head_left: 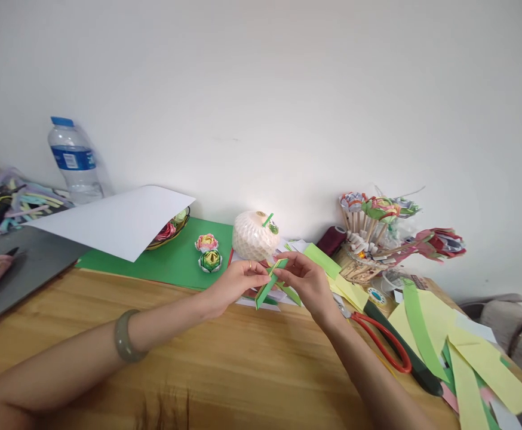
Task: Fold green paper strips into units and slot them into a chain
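L hand (238, 280) & R hand (304, 279) are pinching a tilted green strip (264, 294) btwn thumbs & fingertips, over the table (225, 370), just in front of the white ball (252, 237). Grips are sitting close together, prob. to steady the strip; can't quite tell if it's folded, as fingers are covering part. Scissors (380, 325) are lying by the R forearm (362, 361), prob. for easy reach. Two flowers (210, 261) are resting on the green sheet (140, 267), maybe to avoid crushing.
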